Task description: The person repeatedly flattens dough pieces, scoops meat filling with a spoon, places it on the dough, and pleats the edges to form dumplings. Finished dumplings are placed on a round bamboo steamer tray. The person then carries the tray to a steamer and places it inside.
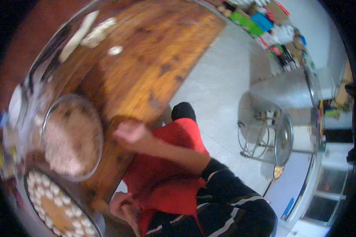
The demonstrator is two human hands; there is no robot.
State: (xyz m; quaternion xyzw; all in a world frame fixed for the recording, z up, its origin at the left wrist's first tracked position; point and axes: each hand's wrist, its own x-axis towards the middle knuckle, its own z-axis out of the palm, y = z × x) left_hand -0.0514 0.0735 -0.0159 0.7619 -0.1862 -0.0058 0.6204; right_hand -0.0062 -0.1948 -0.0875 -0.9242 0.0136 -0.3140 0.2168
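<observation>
My right hand [130, 131], blurred and loosely curled, is above the near edge of the wooden table [142, 68]. Lower down, my left hand [122, 206] is bent beside the red apron [166, 183]; whether it grips anything is hard to see. A clear bowl of pinkish mince-like filling [68, 145] stands left of my right hand. Small pale dumplings form rings on a round tray [56, 213] below the bowl. Farther up the table lie a long dough roll [80, 35], a lumpy dough strip [99, 32] and one small dough piece [115, 50].
Clear plastic wrapping [32, 118] is bunched beyond the bowl. To the right, a metal-framed stool [283, 139] is on the pale floor [216, 89]. Cartons and bags [264, 26] are piled against the wall. A dark shoe [183, 111] shows past the apron.
</observation>
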